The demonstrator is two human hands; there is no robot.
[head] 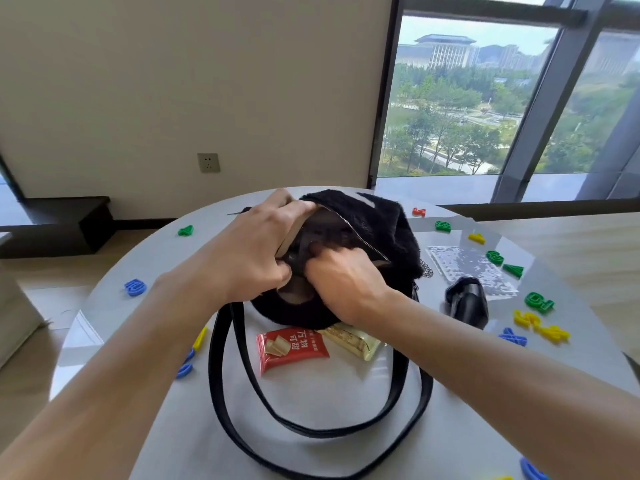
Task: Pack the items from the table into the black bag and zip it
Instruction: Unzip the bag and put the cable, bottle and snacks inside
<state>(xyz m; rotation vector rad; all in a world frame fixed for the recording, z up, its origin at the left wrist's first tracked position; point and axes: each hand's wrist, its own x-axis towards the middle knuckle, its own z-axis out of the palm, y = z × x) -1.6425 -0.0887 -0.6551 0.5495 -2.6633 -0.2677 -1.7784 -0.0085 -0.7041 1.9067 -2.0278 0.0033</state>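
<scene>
Head view: a red packet point(292, 348) is showing the print 万物可甜 and is lying beside a gold packet point(349, 342) mid-table point(138, 258), inside the looping straps point(225, 358). Plastic letters point(539, 302), a clear sheet point(467, 268) and a black object point(467, 303) are crowding the right edge. The black bag point(377, 226) is sitting toward the far edge with its mouth gaping at the person and its zipper point(360, 237) running diagonally. The left hand point(256, 244) is gripping the mouth's rim. The right hand point(343, 278) is curling its fingers inside; whether they are holding anything cannot be told.

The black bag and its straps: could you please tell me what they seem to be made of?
The black bag looks like plush fabric, matte, with a fuzzy pile. The straps look like smooth leather or imitation leather, given their slight sheen; I cannot tell which.
</scene>
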